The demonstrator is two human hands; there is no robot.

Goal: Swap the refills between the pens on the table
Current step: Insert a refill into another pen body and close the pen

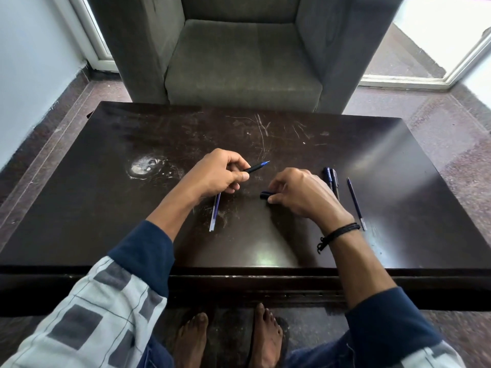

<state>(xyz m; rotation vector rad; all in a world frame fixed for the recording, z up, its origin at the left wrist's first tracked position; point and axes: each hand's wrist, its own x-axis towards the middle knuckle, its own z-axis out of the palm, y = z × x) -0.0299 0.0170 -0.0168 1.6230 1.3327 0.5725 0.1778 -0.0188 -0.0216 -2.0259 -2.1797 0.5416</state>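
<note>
**Both hands pinch pen parts; blue tip aims away and right**

Nearest, below the front edge of the table (pixel 79 269), two bare feet (pixel 265 333) stand on the floor. A black cord wristband (pixel 337 233) circles the right wrist.

On the near side of the left hand (pixel 218 173), behind its curled fingers, a clear refill (pixel 214 213) with blue ink lies on the table. Its long axis runs near to far, and its far end is hidden under the hand, so I cannot tell whether the hand touches it.

The left thumb and forefinger pinch a black pen section (pixel 253 168), with the other fingers curled beneath. It juts past the fingertips on a slant, blue tip pointing away and to the right.

The right hand (pixel 297 192) pinches a short dark blue piece (pixel 265 195) between thumb and fingertips; the piece sticks out leftward.

Right of the right knuckles, two dark pen parts (pixel 330 179) lie side by side, axes near to far. Farther right and apart from them lies a thin dark refill (pixel 355 201), far end leaning slightly left, pale end nearest.

Beyond the table stands a grey armchair (pixel 244 57).
</note>
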